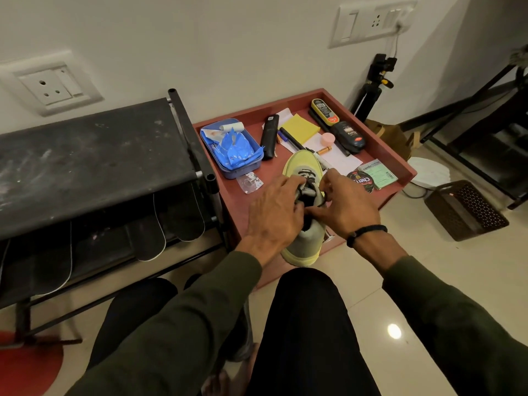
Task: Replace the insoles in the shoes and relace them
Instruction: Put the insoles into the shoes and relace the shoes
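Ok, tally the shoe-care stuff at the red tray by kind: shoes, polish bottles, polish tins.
Shoes: 1, the yellow-green shoe
Polish bottles: 2, the yellow-labelled bottle and the black bottle
Polish tins: 1, the round tin
Total: 4

Yellow-and-grey shoe [303, 170], upright on its sole on the red-brown tray [400, 167], toe toward the wall, heel overhanging the tray's near edge. Pale yellow toe cap and sole rim; grey heel and tongue; dark lace [307, 186] crossing the eyelets at mid-shoe, partly hidden. Dark insoles [183, 221] with pale edging, lying side by side on the lower shelf of the black rack [85, 155] to the left, rounded ends outward, well apart from the shoe.
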Available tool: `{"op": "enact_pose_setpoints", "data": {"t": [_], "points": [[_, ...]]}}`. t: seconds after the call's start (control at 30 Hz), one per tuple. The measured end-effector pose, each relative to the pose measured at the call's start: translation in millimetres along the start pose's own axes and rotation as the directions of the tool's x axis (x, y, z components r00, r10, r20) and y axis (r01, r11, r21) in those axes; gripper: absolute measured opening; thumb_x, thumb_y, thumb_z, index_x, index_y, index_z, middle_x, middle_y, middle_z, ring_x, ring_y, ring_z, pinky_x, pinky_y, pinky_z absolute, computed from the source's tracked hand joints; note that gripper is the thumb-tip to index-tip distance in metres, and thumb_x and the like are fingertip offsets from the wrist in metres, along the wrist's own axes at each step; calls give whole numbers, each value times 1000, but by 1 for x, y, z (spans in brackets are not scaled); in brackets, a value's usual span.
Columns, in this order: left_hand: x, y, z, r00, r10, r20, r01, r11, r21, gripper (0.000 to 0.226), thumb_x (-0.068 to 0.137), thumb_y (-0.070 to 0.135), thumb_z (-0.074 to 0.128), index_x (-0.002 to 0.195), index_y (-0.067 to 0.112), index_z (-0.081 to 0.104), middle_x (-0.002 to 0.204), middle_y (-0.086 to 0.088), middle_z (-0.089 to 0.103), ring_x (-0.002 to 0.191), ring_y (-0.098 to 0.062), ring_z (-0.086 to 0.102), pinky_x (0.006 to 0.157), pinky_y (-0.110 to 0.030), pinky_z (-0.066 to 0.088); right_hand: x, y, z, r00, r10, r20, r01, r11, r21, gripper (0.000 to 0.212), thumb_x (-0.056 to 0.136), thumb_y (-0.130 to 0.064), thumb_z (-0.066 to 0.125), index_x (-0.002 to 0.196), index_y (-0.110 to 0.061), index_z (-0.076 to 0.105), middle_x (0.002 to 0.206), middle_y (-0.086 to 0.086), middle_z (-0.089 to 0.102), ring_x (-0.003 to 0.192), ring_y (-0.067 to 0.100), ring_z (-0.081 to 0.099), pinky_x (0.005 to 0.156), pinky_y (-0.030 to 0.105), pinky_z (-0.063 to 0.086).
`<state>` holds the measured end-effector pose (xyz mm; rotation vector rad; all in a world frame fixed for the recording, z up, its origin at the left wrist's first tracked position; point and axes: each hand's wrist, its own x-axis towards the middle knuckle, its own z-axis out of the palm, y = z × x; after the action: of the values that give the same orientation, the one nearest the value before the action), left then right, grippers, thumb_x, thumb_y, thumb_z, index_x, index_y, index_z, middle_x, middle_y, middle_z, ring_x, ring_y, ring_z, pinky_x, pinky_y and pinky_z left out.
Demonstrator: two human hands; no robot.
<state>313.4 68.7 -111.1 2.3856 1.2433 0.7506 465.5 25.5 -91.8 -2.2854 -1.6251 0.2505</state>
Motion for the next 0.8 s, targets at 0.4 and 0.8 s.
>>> {"op": "enact_pose_setpoints", "data": {"t": [0.4, 0.8], "points": [[7, -10, -8, 990, 100, -101, -93, 993, 79, 17, 93, 42, 71, 101, 27, 72, 95, 9, 71, 88, -12, 63, 70, -30, 55, 30, -21, 19, 992, 108, -62, -124, 915, -385, 43, 92, -40, 62, 119, -13, 43, 92, 10, 68, 78, 34, 65, 60, 38, 41], [30, 6, 1, 932, -277, 235, 244, 957, 157, 43, 93, 36, 62, 131, 18, 55, 122, -13, 63, 112, -37, 61, 87, -46, 51, -3, -8, 7, 887, 249, 389, -393, 850, 352, 35, 81, -26, 79, 109, -25, 59, 96, 2, 67, 79, 20, 67, 58, 33, 57]]}}
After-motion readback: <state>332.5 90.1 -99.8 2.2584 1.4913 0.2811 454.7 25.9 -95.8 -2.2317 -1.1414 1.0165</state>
